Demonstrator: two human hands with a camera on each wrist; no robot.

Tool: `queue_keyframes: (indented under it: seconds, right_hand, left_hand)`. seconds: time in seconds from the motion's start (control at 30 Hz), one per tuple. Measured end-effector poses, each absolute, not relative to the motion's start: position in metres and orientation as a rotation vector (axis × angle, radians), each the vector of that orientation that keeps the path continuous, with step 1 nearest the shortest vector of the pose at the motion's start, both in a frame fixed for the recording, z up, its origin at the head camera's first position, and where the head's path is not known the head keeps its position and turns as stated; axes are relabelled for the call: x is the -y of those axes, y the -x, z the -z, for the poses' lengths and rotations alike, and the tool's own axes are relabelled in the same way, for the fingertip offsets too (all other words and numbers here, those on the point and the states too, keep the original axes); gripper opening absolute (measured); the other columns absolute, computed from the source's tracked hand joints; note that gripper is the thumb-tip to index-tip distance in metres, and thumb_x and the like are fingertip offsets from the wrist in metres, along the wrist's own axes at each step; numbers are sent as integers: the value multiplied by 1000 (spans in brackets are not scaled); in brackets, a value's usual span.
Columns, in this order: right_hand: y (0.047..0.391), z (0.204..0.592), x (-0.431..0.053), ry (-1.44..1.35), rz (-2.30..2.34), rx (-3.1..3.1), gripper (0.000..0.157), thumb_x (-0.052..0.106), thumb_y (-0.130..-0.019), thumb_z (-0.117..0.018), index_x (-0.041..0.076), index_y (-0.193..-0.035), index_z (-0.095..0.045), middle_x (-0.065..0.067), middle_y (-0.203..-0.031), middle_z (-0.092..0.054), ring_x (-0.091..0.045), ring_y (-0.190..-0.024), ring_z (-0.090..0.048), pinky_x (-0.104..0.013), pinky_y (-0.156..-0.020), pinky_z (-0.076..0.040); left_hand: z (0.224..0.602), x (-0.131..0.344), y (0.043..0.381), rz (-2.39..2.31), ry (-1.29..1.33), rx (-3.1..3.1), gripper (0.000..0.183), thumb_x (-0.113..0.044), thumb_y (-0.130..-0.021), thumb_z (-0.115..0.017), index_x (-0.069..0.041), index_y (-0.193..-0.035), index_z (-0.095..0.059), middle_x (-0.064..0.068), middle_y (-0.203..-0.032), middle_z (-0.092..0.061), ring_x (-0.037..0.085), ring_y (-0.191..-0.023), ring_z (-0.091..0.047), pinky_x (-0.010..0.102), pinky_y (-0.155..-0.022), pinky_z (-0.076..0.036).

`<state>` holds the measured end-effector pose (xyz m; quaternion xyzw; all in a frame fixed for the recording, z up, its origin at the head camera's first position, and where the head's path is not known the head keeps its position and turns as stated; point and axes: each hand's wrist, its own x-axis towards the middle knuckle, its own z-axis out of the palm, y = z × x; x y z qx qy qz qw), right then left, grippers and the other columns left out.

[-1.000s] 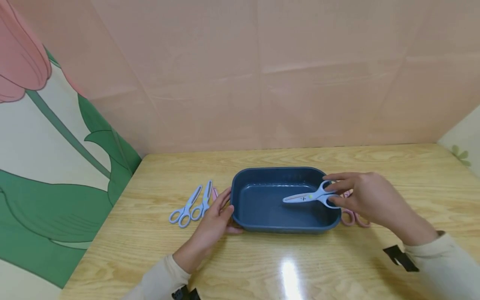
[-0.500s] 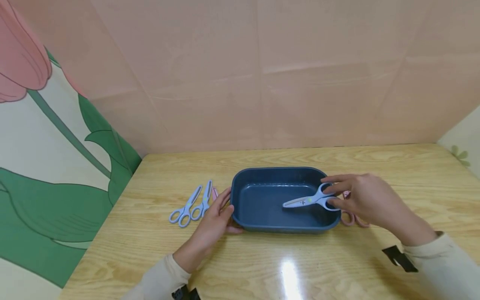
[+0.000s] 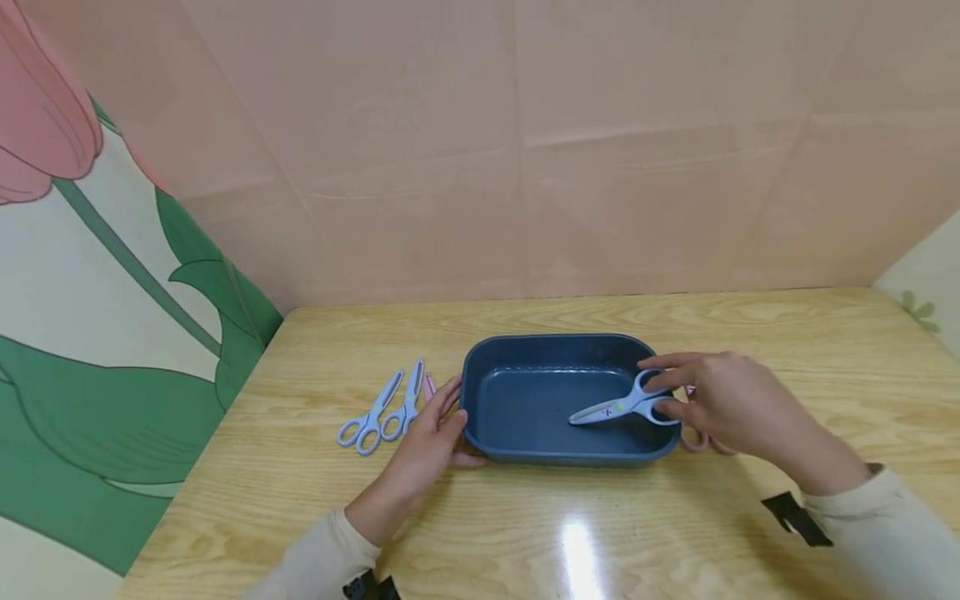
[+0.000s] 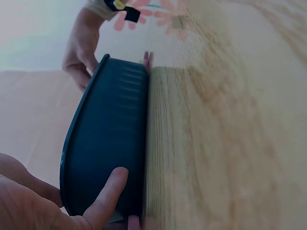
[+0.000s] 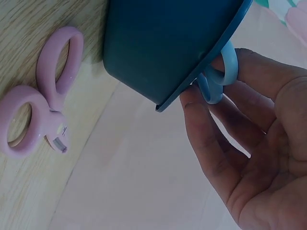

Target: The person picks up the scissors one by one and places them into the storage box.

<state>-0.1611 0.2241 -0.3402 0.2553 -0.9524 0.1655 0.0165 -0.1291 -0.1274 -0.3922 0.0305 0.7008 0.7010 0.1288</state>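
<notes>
In the head view a dark blue rectangular dish with rounded corners stands on the wooden table. My left hand holds its left end, fingers spread along the outside; in the left wrist view one finger lies along the dish wall. My right hand pinches light blue scissors by their handle loops at the right rim. Their blades are together, pointing left and down into the dish. The right wrist view shows the loops between thumb and fingers, while the dish wall hides the blades.
Two light blue scissors lie left of the dish, beside a pink pair mostly hidden by my left hand. Another pink pair lies by the dish's right end. A pinkish covering rises behind the table.
My right hand has lowered slightly and shifted a little left, bringing the blue scissors deeper into the dish with their tips dipping. My left hand and the dish have stayed put.
</notes>
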Motion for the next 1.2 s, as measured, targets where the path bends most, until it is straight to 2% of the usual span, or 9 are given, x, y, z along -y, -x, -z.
queue_keyframes:
  seconds: [0.23, 0.4, 0.5, 0.63, 0.73, 0.9, 0.97, 1.03, 1.2]
  right_hand:
    - [159, 340, -221, -789, -452, 2975, 25, 23, -87, -76, 22, -112, -76, -4, -134, -66, 8, -40, -42, -19, -43, -36]
    - [159, 342, -220, -792, -449, 2959, 24, 23, -85, -79, 21, -109, -77, -4, -133, -66, 7, -42, -41, -19, -42, -35]
    - [159, 345, -219, -809, -406, 2932, 24, 24, -83, -81, 23, -106, -78, -1, -130, -68, 2, -58, -50, -18, -45, -34]
    - [161, 347, -218, -857, -348, 2878, 23, 25, -80, -83, 25, -102, -79, 0, -125, -71, -16, -93, -61, -19, -53, -36]
    - [161, 349, -217, -879, -327, 2851, 23, 25, -78, -84, 24, -100, -79, -1, -122, -72, -27, -106, -64, -21, -57, -41]
    - [161, 351, -215, -891, -308, 2818, 24, 26, -76, -85, 24, -99, -80, -2, -120, -73, -32, -110, -64, -38, -70, -58]
    - [161, 352, -214, -902, -311, 2801, 23, 25, -76, -86, 23, -99, -80, -2, -119, -73, -32, -109, -65, -48, -79, -59]
    - [162, 353, -213, -919, -315, 2778, 23, 24, -75, -86, 23, -97, -80, -3, -117, -74, -32, -107, -66, -52, -85, -57]
    - [162, 357, -210, -944, -302, 2732, 24, 24, -71, -89, 21, -93, -80, -4, -110, -76, -33, -102, -68, -54, -87, -56]
  left_hand:
    - [392, 127, 129, -2033, -78, -2044, 54, -7, -108, -36, -12, -159, -19, 15, -166, -20, 43, -120, -60, 49, -76, -62]
    - [392, 127, 130, -2019, -65, -2045, 55, -8, -108, -35, -14, -159, -19, 12, -166, -20, 43, -122, -58, 48, -77, -62]
    - [392, 127, 129, -2020, -58, -2039, 55, -8, -108, -35, -14, -159, -18, 12, -166, -20, 43, -125, -56, 48, -77, -62]
    - [393, 128, 130, -2027, -58, -2031, 55, -8, -108, -35, -14, -159, -19, 13, -166, -19, 44, -128, -54, 48, -78, -62]
    - [394, 128, 131, -2028, -60, -2033, 54, -8, -108, -36, -14, -159, -19, 14, -166, -20, 44, -127, -54, 48, -77, -62]
    - [395, 128, 131, -2033, -57, -2034, 54, -7, -107, -36, -14, -159, -20, 14, -166, -21, 44, -126, -55, 48, -77, -62]
    - [396, 128, 132, -2038, -56, -2029, 54, -7, -107, -36, -14, -159, -20, 13, -166, -21, 44, -127, -55, 48, -77, -62]
    - [396, 128, 132, -2043, -50, -2026, 54, -7, -107, -36, -15, -159, -21, 12, -166, -21, 44, -129, -53, 49, -77, -62]
    - [396, 127, 133, -2045, -42, -2027, 54, -7, -107, -36, -15, -159, -21, 13, -166, -21, 43, -132, -51, 48, -77, -62]
